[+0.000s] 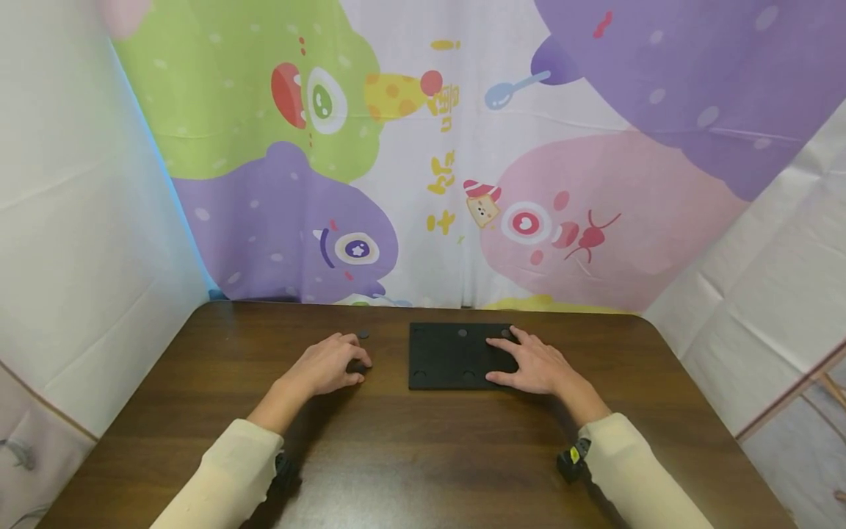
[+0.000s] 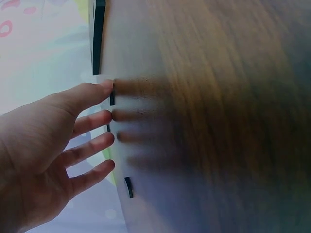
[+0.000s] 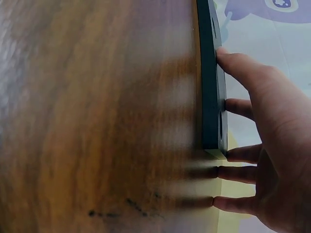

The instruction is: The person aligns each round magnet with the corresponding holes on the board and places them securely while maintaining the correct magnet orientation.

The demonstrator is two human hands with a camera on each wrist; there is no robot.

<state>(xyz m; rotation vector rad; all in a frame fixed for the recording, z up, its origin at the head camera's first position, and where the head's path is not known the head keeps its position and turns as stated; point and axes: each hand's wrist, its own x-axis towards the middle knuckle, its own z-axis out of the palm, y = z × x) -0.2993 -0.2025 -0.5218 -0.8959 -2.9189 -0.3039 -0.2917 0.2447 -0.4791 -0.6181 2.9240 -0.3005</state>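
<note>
The board is lying flat toward the back of the table, a narrow strip of wood separating its far edge from the table's back edge and a broad stretch reaching from its near edge toward the person. A gap is also running between its left edge and the left hand. That hand is bending its fingers over a dark disc, thumb touching it; whether it is pinching, I cannot tell. A second disc is lying just beyond. The right hand is spreading its fingers wide at the board's right end, thumb resting on top. The board is looking black, thin and rectangular, showing round marks.
</note>
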